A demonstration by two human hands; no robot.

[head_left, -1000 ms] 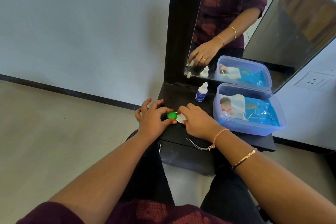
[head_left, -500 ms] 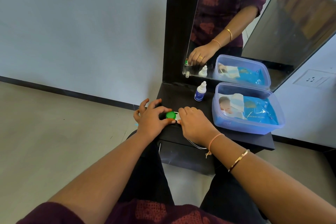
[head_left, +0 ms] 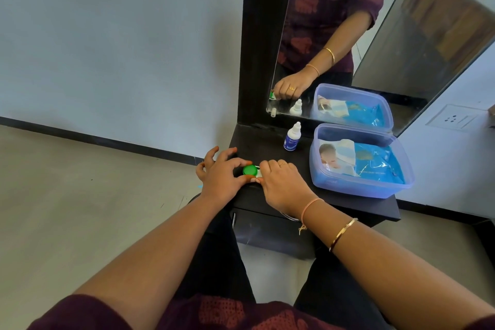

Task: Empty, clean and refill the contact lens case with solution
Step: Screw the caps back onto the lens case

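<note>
So the lens case (head_left: 258,173) sits mid-frame at the front edge of the dark shelf (head_left: 267,142), right hand (head_left: 281,185) curled over its white end to pin it steady while the left hand (head_left: 219,179) pinches the green cap (head_left: 250,170), probably to unscrew it.

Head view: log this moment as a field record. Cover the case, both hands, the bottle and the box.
lens case: white, lying on the black shelf, mostly hidden by fingers
green cap: on the case's left end
left hand: thumb and forefinger pinch the green cap
right hand: fingers curled over the case's other end, holding it
solution bottle: upright, capped, behind the hands, untouched
plastic box: right of the bottle, holds a blue wipes pack
step: cap not yet off
</note>
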